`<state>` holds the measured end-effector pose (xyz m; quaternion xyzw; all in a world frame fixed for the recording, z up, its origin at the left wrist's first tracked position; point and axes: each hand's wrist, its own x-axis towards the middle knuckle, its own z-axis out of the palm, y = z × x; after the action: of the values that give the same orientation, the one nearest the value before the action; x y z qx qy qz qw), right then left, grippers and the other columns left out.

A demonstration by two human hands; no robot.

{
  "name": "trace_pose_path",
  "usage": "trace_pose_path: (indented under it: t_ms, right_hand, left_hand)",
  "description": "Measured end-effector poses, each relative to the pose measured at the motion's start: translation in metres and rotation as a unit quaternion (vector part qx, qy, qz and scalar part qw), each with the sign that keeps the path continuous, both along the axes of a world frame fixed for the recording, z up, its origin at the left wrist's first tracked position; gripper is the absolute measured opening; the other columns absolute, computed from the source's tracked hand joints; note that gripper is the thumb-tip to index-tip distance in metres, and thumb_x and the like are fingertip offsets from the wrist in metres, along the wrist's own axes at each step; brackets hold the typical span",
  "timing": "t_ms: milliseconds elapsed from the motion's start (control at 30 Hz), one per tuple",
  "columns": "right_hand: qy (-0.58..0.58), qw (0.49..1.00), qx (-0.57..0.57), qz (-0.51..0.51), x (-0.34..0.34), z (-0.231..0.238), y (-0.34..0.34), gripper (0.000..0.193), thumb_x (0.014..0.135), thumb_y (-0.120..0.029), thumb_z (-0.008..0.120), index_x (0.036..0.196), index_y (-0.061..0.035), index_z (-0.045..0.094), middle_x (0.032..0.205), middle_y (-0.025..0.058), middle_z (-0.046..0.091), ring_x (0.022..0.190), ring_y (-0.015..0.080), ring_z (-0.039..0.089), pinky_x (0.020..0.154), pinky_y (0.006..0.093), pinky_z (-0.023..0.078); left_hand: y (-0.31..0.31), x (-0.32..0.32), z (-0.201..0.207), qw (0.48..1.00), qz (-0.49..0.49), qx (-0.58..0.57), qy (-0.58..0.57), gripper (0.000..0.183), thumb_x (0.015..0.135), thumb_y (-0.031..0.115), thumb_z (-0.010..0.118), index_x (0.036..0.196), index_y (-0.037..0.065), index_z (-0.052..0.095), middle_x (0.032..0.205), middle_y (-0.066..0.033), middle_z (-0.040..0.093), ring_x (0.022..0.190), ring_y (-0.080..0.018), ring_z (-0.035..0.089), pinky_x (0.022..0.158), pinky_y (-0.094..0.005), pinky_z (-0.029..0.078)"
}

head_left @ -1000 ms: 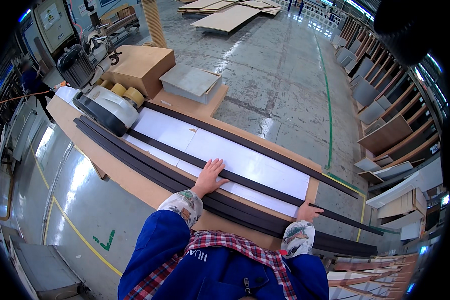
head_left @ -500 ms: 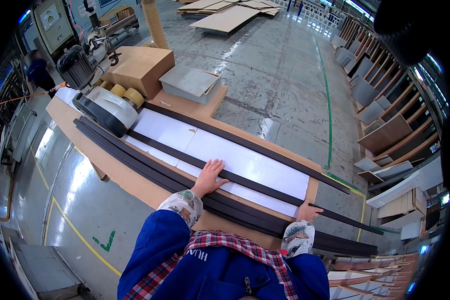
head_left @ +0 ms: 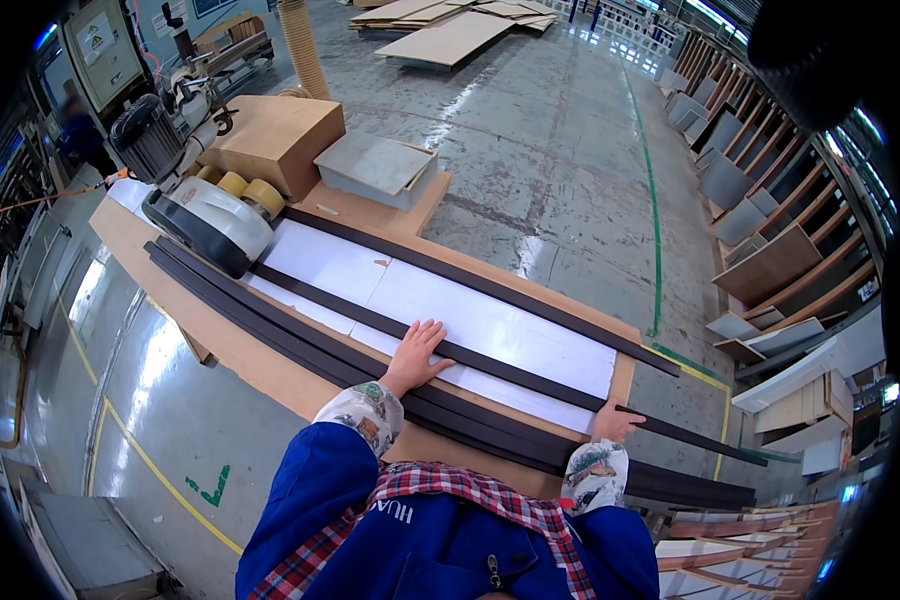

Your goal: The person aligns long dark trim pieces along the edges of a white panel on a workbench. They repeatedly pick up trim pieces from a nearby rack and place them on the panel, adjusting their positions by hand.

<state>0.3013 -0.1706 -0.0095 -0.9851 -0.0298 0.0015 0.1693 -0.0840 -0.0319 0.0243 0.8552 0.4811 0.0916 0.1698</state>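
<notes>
Two hands steady my strip: left hand open, pressing it flat, right hand gripping its end against sliding.

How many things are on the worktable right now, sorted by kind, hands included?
Dark strip under the hands, lying on the white panel: 1
Dark strip along the far edge: 1
Dark strips stacked on the near edge: several, count unclear
White panel: 1
Roller feed machine: 1
Grey tray: 1
Hands: left hand, right hand: 2
Total, stack excluded: 7
</notes>
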Motion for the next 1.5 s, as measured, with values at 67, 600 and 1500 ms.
trace_pose_path:
  t_ms: [67, 600, 1500]
  right_hand:
    - [0.001, 1.000, -0.004, 0.001, 0.000, 0.001, 0.000, 0.090, 0.079, -0.047, 0.050, 0.140, 0.0042, 0.008, 0.123, 0.0272, 0.041, 0.101, 0.0429, 0.052, 0.086, 0.0491, 0.042]
    - [-0.004, 1.000, 0.002, -0.001, 0.001, -0.001, 0.000, 0.091, 0.079, -0.049, 0.052, 0.140, 0.0041, 0.009, 0.122, 0.0265, 0.042, 0.103, 0.0421, 0.051, 0.088, 0.0500, 0.041]
    - [0.047, 0.999, 0.023, 0.002, -0.005, 0.015, 0.000, 0.093, 0.080, -0.050, 0.052, 0.140, 0.0038, 0.005, 0.127, 0.0281, 0.038, 0.109, 0.0430, 0.048, 0.093, 0.0501, 0.037]
  left_hand:
    - [0.000, 0.000, -0.001, 1.000, 0.003, -0.002, 0.004, 0.060, 0.081, 0.043, 0.059, 0.124, 0.003, 0.046, 0.133, -0.0135, 0.042, 0.129, -0.0273, 0.032, 0.110, -0.0410, 0.019]
    - [0.003, -0.001, -0.012, 1.000, -0.010, 0.018, -0.021, 0.060, 0.080, 0.043, 0.060, 0.124, 0.004, 0.046, 0.131, -0.0127, 0.044, 0.127, -0.0270, 0.034, 0.109, -0.0413, 0.020]
    - [-0.004, -0.002, -0.005, 0.998, -0.001, 0.030, -0.050, 0.059, 0.080, 0.042, 0.061, 0.122, 0.003, 0.047, 0.129, -0.0130, 0.046, 0.126, -0.0277, 0.036, 0.109, -0.0415, 0.021]
